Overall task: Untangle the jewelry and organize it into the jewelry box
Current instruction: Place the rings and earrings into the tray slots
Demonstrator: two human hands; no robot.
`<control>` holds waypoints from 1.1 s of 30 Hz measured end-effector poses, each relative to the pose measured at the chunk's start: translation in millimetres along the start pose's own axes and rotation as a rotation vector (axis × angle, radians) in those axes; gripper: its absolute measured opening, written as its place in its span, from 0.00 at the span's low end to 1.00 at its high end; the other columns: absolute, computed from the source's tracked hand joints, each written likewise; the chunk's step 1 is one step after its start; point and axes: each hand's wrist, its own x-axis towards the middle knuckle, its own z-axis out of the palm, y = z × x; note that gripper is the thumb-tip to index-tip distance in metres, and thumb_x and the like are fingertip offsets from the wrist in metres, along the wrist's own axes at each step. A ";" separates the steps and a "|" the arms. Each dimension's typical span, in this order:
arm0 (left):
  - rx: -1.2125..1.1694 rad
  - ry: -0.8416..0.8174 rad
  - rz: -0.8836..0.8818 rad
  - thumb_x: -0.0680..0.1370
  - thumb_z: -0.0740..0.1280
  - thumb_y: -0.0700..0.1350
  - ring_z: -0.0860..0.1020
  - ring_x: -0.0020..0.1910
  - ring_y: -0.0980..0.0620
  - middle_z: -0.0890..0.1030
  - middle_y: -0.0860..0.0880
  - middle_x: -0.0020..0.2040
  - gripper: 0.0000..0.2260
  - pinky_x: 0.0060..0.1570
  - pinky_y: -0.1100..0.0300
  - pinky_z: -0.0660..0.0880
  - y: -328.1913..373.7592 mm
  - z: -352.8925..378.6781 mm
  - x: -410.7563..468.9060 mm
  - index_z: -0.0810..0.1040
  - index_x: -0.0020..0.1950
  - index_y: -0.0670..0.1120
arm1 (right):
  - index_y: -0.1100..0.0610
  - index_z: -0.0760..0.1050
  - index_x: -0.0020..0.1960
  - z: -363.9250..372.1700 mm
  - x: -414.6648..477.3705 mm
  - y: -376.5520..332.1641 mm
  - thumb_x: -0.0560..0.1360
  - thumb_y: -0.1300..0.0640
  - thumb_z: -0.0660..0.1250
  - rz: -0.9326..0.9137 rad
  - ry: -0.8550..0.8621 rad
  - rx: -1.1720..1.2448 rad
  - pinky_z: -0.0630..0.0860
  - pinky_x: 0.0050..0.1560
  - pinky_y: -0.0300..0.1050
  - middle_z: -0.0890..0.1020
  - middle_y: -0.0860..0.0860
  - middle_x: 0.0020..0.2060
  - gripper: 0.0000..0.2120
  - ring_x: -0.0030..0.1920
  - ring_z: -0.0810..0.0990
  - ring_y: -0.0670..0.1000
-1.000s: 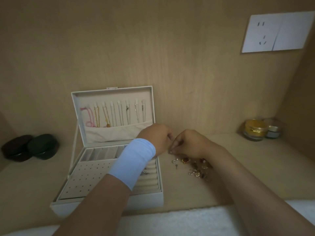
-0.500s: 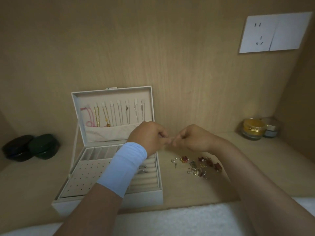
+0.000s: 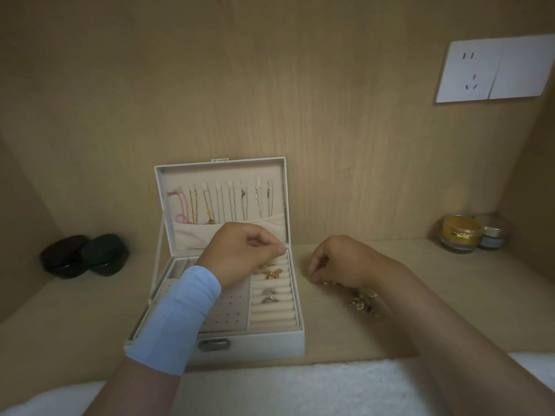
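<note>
While the left hand (image 3: 240, 253) pinches a tiny piece (image 3: 283, 246) (can't tell what) over the padded ring rolls (image 3: 273, 315) of the white jewelry box (image 3: 264, 345), the right hand (image 3: 339, 262) curls over the glinting jewelry pile (image 3: 360, 300), grip unclear.

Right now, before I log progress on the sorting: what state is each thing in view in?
jewelry box: open, lid upright.
necklaces: hanging on hooks in the lid.
rings: seated in the ring rolls.
jewelry pile: loose on the shelf, right of the box.
left hand: fingertips pinched above the ring rolls.
right hand: fingers curled down onto the pile.
jars: lids on.
black cases: closed.
</note>
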 end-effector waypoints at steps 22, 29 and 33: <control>0.238 -0.039 -0.037 0.74 0.74 0.45 0.82 0.44 0.60 0.85 0.57 0.42 0.04 0.53 0.62 0.77 -63.5 -104.2 -64.0 0.86 0.43 0.55 | 0.50 0.85 0.50 31.1 -2.6 -137.1 0.77 0.60 0.68 -0.263 0.047 0.234 0.69 0.37 0.24 0.82 0.38 0.40 0.09 0.36 0.78 0.31; 0.308 -0.050 -0.044 0.74 0.73 0.47 0.81 0.46 0.60 0.84 0.58 0.43 0.04 0.54 0.61 0.77 -76.4 -106.7 -59.3 0.85 0.45 0.56 | 0.50 0.85 0.51 47.4 4.4 -148.7 0.75 0.60 0.70 -0.307 0.083 -0.010 0.68 0.40 0.21 0.83 0.41 0.43 0.08 0.41 0.77 0.36; 0.287 -0.060 -0.004 0.75 0.73 0.45 0.81 0.44 0.61 0.84 0.59 0.40 0.04 0.54 0.62 0.76 -76.1 -110.5 -60.4 0.85 0.42 0.55 | 0.49 0.86 0.50 50.6 6.2 -149.8 0.74 0.60 0.72 -0.357 0.085 -0.059 0.69 0.44 0.23 0.85 0.42 0.44 0.08 0.42 0.78 0.37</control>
